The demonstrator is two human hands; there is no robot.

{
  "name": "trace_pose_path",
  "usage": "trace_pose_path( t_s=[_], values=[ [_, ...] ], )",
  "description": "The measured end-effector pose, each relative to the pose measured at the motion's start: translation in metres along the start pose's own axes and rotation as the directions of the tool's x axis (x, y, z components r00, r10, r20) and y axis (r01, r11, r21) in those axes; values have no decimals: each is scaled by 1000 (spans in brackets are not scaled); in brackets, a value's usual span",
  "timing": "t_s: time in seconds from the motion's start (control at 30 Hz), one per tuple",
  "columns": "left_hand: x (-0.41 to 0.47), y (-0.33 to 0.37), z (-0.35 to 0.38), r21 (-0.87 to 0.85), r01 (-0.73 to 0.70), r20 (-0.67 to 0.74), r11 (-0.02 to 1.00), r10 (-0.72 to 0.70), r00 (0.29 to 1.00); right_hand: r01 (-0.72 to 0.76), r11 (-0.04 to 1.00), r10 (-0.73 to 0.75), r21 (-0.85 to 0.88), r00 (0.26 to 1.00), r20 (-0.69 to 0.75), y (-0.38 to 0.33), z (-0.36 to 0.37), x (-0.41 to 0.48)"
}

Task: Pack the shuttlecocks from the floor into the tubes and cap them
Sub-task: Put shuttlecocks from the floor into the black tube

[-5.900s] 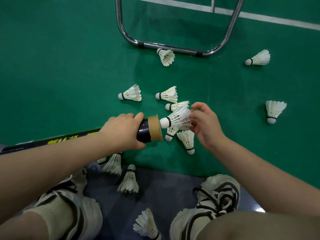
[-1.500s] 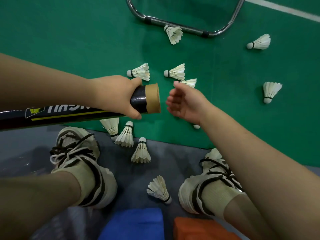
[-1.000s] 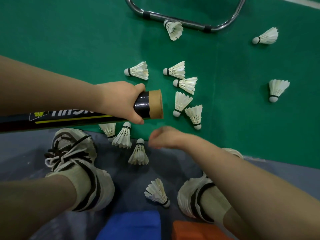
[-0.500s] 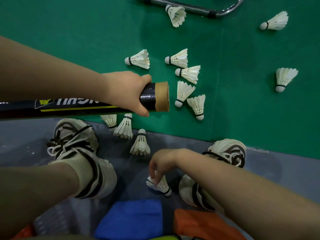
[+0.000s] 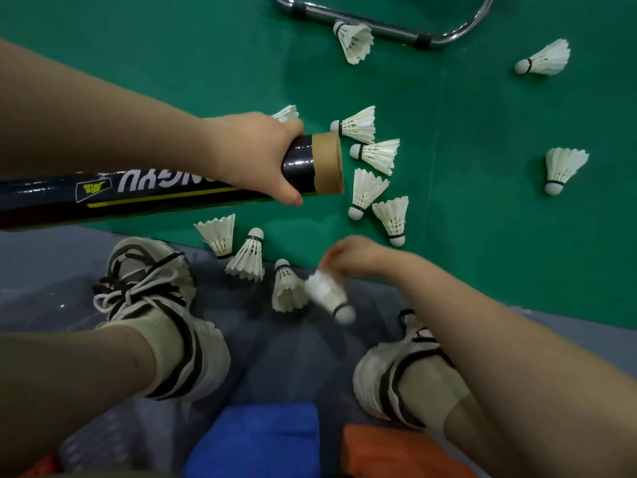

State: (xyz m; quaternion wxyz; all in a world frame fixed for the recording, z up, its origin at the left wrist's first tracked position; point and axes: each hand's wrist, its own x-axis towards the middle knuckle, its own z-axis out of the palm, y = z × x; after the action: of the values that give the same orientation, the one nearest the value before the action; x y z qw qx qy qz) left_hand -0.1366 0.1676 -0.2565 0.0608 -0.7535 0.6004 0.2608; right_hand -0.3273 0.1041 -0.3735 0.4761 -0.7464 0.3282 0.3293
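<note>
Underfoot, green court floor (image 5: 138, 63) fills the upper view; a grey floor strip (image 5: 293, 357) runs along its near edge, beneath the feet.

Black tube (image 5: 172, 191): long, roughly level, off the floor, brown band at its right end. Its left end runs out of view.

Chrome frame (image 5: 379, 27): curved bar resting on the green at the top edge.

Shoes: the left shoe (image 5: 151, 298) and the right shoe (image 5: 396, 374) are both on the grey strip. A blue item (image 5: 262, 439) and an orange item (image 5: 396, 450) sit at the bottom edge; I cannot tell what they are.

Left hand (image 5: 248, 153): fingers wrapped fully round the tube, just behind the brown band.

Right hand (image 5: 358, 257): below and right of the tube's end, motion-blurred. Its fingers are closed in a pinch on the feather end of the held shuttlecock (image 5: 327, 294), cork pointing down and right, over the grey strip.

Loose shuttlecocks on the floor:
- A cluster of four (image 5: 377, 156) lies just right of the brown band.
- A group of three (image 5: 248, 260) lies below the tube; the nearest is just beside the held one.
- One by the frame (image 5: 355, 41).
- Two far right (image 5: 563, 167), well apart.
- One half-hidden behind the left hand (image 5: 286, 113).
</note>
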Motion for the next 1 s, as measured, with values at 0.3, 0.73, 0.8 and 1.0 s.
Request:
trace_pose_path(
  t_s=[0.3,0.73,0.8,1.0],
  values=[
    [20,-8,-14,-61,20,-37,998,-22,999,269,546,285,793,831,-478,1,-87,-10],
    [56,-8,-36,-127,89,-127,988,-105,986,81,590,308,803,897,-317,-28,-98,23],
    [62,-6,-38,-141,102,-113,985,-119,986,16,631,314,776,909,-274,-41,-111,30],
    [93,10,-55,-190,65,-140,980,-93,986,43,803,201,595,920,-338,-52,-146,35]
  ],
)
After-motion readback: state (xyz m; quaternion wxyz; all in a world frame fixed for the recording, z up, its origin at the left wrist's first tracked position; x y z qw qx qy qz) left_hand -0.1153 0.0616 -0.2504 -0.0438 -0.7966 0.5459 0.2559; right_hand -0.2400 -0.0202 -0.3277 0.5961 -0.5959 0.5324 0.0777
